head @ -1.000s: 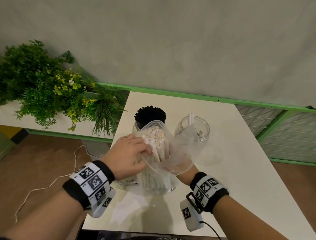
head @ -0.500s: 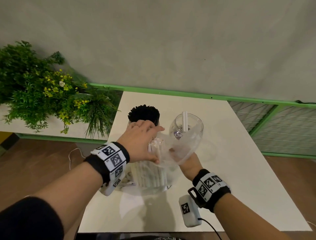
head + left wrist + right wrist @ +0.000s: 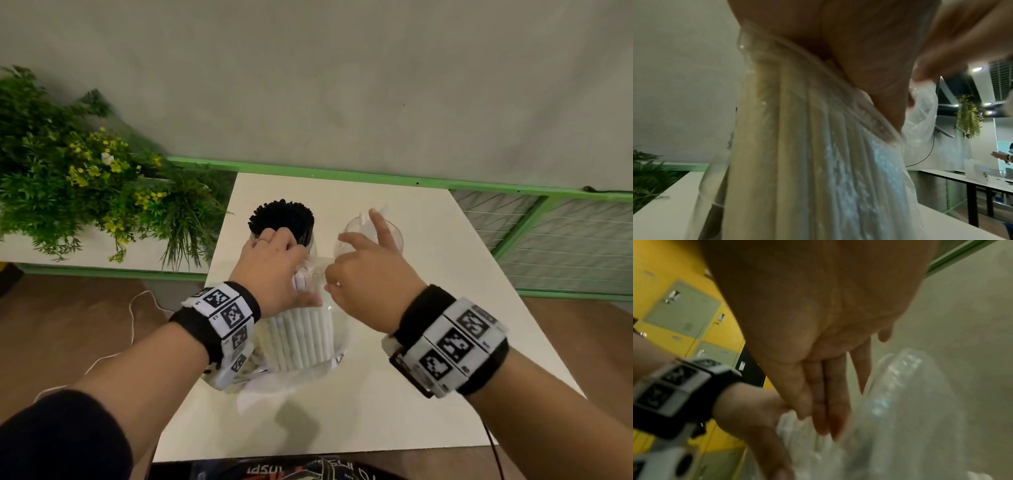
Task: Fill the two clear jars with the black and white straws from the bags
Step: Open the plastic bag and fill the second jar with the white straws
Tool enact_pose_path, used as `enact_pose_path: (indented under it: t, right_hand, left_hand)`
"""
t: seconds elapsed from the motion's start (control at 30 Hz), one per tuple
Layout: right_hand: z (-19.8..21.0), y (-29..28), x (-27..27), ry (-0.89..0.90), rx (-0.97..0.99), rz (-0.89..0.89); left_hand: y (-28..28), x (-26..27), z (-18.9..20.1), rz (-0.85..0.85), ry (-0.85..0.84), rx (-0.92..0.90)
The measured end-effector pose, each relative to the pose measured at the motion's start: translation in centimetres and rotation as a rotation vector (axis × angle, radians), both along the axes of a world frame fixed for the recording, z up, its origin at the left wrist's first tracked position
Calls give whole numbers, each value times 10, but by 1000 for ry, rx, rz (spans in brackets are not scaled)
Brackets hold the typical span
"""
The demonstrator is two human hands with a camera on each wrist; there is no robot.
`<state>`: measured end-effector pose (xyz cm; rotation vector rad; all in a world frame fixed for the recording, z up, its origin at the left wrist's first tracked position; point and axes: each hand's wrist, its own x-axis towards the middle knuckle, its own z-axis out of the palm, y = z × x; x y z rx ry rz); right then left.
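A clear bag (image 3: 301, 339) packed with white straws stands upright on the white table (image 3: 428, 308). My left hand (image 3: 291, 260) sits over its mouth and grips the tops of the white straws (image 3: 303, 278); the left wrist view shows the palm (image 3: 838, 48) on the bundle (image 3: 818, 162). My right hand (image 3: 329, 277) pinches the bag's rim (image 3: 900, 402) with thumb and first fingers (image 3: 824, 402), the other two fingers raised. Behind the hands, the left jar (image 3: 281, 219) is full of black straws. The right clear jar (image 3: 394, 236) holds a couple of white straws (image 3: 362, 217).
Crumpled clear plastic (image 3: 253, 373) lies under my left wrist. A leafy plant (image 3: 85, 178) stands left of the table, with a green rail (image 3: 342, 176) along the wall and a white cable (image 3: 137, 308) on the floor. Bare tabletop lies near the front and right edges.
My right hand came up from behind the bag and now pinches its rim. My left hand moved onto the straw tops and closed round them. The open bag mouth has collapsed between the hands.
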<state>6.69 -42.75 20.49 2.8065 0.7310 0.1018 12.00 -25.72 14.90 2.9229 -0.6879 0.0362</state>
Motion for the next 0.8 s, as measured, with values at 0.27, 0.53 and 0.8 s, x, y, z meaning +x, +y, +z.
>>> enact_pose_path:
  t: [0.27, 0.53, 0.8]
  right_hand:
    - [-16, -17, 16, 175, -21, -169]
    - [-24, -48, 21, 298, 638, -253]
    - [-74, -38, 23, 354, 585, -400]
  left_hand:
    - [13, 0, 5, 6, 146, 6]
    - [15, 1, 16, -53, -6, -94]
    - [9, -2, -3, -30, 61, -98]
